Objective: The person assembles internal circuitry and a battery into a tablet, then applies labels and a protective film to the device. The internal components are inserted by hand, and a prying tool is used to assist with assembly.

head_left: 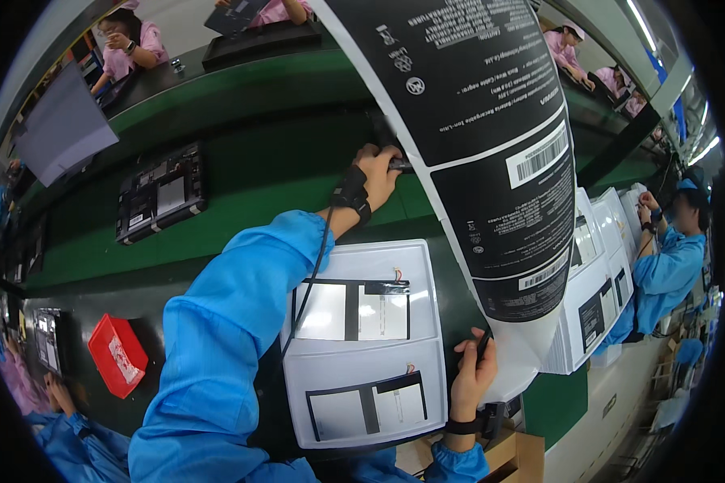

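My left hand (pixel 379 179), a dark strap round its wrist, reaches over the green conveyor belt. Its fingers are closed about a dark item (pixel 399 164), partly hidden behind the label strip, whose kind I cannot make out. A long strip of black labels on white backing (pixel 499 173) hangs and curls in front of me. Beside its lower end, my right hand (pixel 473 377) pinches a narrow black piece (pixel 483 344). Between my arms a white plastic tray (pixel 362 354) carries two flat battery packs, an upper pack (pixel 318 310) and a lower pack (pixel 338 414), silver with black bands.
On the belt at left lies an opened laptop chassis (pixel 165 193). A red bin (pixel 119 354) stands to its near side. Stacked white trays (pixel 592 282) with batteries are at right, by a co-worker in blue (pixel 669 266). A cardboard box (pixel 515 459) sits below; other people work across the belt.
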{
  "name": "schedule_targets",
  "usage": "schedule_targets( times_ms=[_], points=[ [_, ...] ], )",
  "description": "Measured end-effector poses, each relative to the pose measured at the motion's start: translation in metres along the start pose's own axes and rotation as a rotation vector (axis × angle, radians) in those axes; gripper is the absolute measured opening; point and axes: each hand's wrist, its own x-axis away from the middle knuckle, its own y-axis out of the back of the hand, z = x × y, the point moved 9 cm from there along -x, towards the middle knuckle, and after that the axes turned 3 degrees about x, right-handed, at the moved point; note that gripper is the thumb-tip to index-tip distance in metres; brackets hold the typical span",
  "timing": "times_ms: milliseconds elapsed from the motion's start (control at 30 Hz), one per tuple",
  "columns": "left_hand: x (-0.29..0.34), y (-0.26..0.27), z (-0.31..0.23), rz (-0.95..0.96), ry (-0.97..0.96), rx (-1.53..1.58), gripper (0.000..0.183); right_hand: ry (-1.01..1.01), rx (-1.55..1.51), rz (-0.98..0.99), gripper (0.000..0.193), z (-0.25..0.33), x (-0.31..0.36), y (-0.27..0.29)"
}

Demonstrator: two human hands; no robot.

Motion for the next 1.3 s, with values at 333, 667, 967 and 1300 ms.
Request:
schedule_targets(
  times_ms=[333, 667, 967, 1300],
  points=[
    [-0.002, -0.026, 0.006, 0.081, 0.537, 0.016, 0.07, 0.006, 0.012, -0.035, 0.021, -0.001, -0.002, 0.004],
    [-0.004, -0.035, 0.0, 0.168, 0.226, 0.03, 0.043, 0.046, 0.064, -0.041, 0.021, 0.002, -0.001, 0.005],
    [-0.032, -0.098, 0.102, -0.034, 1.103, 1.024, 0.036, 0.017, 0.026, -0.061, 0.021, 0.006, -0.005, 0.003],
    [0.121, 0.123, -0.042, 0.219, 1.132, 1.494, 0.024, 0.167, 0.048, -0.048, 0.022, 0.006, 0.001, 0.003]
  ],
)
